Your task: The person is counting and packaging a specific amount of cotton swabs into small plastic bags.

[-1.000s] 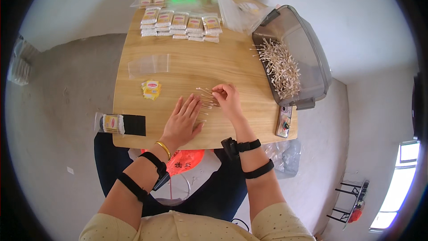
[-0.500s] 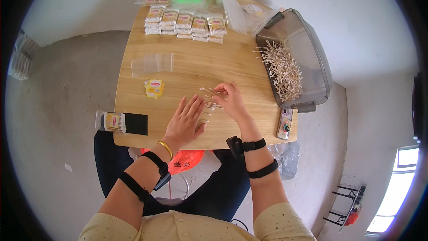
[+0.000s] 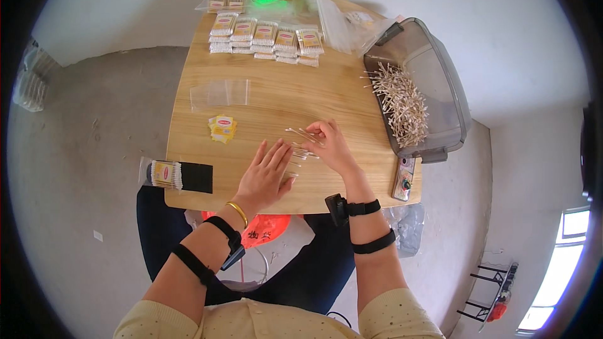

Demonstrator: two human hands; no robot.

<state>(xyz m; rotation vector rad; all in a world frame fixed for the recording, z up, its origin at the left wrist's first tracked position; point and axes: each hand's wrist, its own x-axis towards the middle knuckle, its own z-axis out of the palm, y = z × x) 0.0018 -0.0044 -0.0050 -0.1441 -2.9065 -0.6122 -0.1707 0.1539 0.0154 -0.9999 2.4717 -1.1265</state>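
Note:
My left hand [image 3: 266,174] lies flat, fingers stretched out, over loose cotton swabs [image 3: 304,153] near the front middle of the table. Parts of those swabs are hidden beneath it. Just to its right, my right hand [image 3: 333,148] pinches a few thin swabs [image 3: 303,133] between thumb and fingers, their white tips pointing left. How many it grips I cannot tell. Left of both hands sits a small stack of yellow and white cards [image 3: 222,129]. Behind the cards is a flat clear plastic bag [image 3: 220,94].
A grey translucent bin [image 3: 447,88] of loose swabs [image 3: 402,103] lies on its side at right, a phone [image 3: 404,179] in front. Packed swab bundles [image 3: 265,32] stand in rows at the back. At the left edge, a bagged swab pack [image 3: 166,174] rests by a black pad [image 3: 197,177].
The whole view has shifted slightly, so everything appears a little lower and further right. Both hands keep nearly the same place over the swabs, the right still pinching.

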